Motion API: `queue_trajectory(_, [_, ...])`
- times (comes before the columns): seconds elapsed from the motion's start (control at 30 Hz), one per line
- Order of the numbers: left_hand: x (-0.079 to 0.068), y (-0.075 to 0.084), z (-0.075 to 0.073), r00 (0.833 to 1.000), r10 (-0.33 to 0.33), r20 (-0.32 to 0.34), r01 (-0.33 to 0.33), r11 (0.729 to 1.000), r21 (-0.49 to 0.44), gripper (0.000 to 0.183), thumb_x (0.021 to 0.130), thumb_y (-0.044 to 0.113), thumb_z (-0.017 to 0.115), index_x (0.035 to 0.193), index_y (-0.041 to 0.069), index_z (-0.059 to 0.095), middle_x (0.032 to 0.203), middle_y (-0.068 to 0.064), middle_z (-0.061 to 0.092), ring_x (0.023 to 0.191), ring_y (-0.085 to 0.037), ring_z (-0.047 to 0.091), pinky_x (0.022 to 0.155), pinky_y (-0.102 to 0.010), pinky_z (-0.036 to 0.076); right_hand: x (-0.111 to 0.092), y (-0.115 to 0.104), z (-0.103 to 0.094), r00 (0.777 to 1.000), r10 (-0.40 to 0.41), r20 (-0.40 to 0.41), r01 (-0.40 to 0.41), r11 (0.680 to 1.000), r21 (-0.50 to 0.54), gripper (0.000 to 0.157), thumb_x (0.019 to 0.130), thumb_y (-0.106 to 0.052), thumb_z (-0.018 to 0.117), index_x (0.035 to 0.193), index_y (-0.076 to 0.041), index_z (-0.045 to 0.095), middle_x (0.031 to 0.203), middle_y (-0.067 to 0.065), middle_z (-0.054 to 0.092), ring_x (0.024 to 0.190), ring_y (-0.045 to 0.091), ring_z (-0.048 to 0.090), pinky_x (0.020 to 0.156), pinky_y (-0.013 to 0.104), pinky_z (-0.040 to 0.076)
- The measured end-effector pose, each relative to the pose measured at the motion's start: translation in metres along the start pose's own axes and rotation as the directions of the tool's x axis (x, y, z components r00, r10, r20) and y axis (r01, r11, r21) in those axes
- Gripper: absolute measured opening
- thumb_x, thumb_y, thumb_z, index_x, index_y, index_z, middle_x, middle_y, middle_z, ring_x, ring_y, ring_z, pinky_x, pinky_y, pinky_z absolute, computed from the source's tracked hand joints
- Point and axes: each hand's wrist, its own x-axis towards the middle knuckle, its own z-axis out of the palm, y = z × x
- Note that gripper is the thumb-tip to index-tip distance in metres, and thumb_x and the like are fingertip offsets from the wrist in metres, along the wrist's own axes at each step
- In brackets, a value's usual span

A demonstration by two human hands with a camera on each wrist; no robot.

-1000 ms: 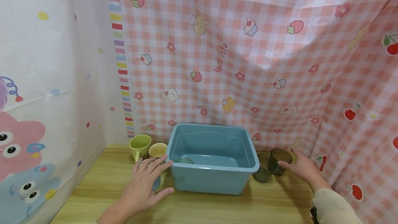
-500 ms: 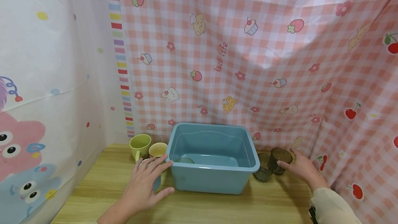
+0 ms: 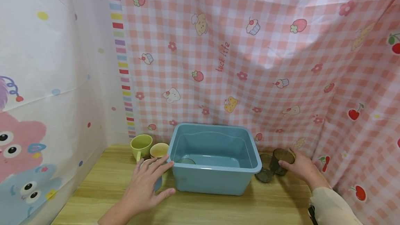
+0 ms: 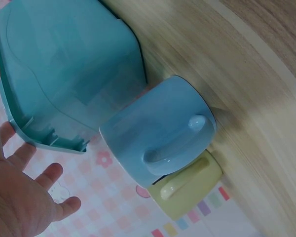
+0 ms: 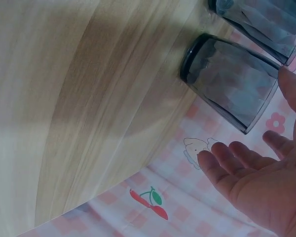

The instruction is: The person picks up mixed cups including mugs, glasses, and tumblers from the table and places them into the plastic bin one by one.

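My left hand [image 3: 142,186] is spread with straight fingers, its fingertips at the left rim of a blue plastic tub [image 3: 212,182]. Below that hand, in the left wrist view, stands a blue mug [image 4: 155,131], mostly hidden by the hand from above. On the right, my right hand [image 3: 302,167] reaches around a dark see-through drinking glass [image 3: 282,160]; the thumb is by its near rim and the fingers lie loosely behind. In the right wrist view a gap shows between those fingers and the glass. A second dark glass [image 3: 264,174] stands between it and the tub.
A yellow-green mug [image 3: 141,146] and a cream-coloured mug [image 3: 159,149] stand left of the tub. Inside the tub, a greenish clear round rim [image 3: 185,161] shows at the near left. Patterned cloth [image 3: 218,89] hangs behind the wooden table [image 3: 218,211].
The right hand's fingers have shifted slightly left along the far side of the dark glass. The left hand, tub and mugs have stayed where they were.
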Motion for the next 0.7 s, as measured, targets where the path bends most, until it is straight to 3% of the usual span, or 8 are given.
queue_trajectory(0.7, [0.000,-0.001,0.000,1.000,0.001,0.007,-0.001,1.000,0.006,0.073,0.080,0.068,0.067,0.142,0.032,0.053,0.153,0.004,0.047,0.128,-0.036,0.050,0.106,-0.072,0.026,0.012,-0.003,0.002,0.998,-0.063,-0.003,0.063,0.997,0.033,0.095,0.087,-0.041,0.072,0.155,0.001,0.021,0.148,0.042,0.031,0.126,0.062,0.041,0.094,0.070,0.042])
